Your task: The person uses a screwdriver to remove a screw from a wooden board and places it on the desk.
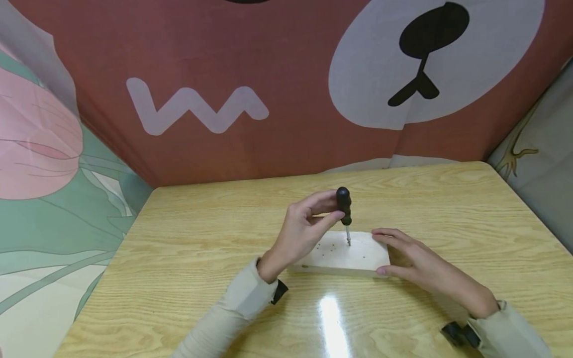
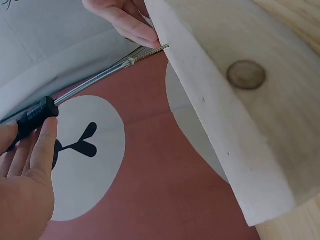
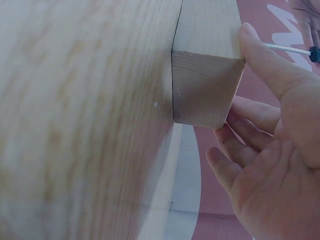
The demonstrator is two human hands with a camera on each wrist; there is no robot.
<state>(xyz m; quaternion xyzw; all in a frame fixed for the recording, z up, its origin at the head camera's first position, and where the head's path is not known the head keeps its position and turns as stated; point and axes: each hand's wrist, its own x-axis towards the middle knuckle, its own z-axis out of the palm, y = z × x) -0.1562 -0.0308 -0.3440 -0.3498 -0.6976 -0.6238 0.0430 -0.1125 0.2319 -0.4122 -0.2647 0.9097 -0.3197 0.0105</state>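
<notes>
Beige sleeves lead to hands, left gripping a screwdriver, right holding a wooden block.

Black-handled screwdriver near upright in left hand, tip on threaded screw; screw's point meets pale wooden block (top dotted with small holes), which lies flat, right hand gripping one end.

Screwdriver handle cut off at the right edge (right wrist view)
</notes>
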